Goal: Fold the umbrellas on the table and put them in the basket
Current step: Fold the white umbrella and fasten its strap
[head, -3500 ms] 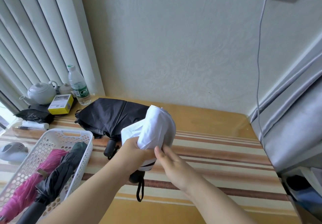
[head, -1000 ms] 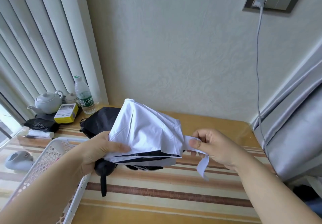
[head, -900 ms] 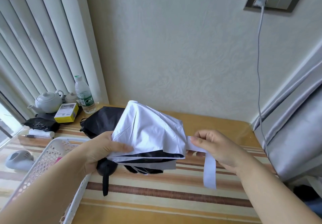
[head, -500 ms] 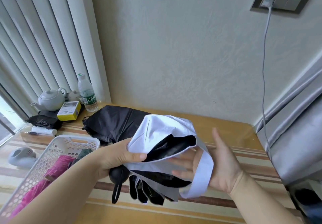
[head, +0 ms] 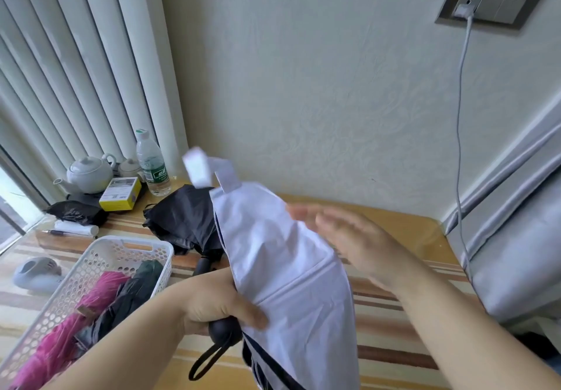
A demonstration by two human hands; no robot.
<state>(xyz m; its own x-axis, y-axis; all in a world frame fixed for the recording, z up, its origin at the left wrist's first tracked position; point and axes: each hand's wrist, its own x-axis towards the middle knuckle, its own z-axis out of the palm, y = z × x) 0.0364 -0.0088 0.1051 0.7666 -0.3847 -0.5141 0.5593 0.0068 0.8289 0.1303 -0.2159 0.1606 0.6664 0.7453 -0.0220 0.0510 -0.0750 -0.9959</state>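
The left hand (head: 212,301) is gripping the white umbrella (head: 285,274) near its black handle (head: 224,333), thumb lying on the cloth. The umbrella is being held above the striped surface (head: 394,313), its strap (head: 209,171) sticking up. The right hand (head: 349,238) is spread flat just beside the canopy, blurred. The white basket (head: 91,271) at the left is holding pink and dark umbrellas.

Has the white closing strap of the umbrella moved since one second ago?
Yes. The strap has left the right hand and now flies up near the water bottle.
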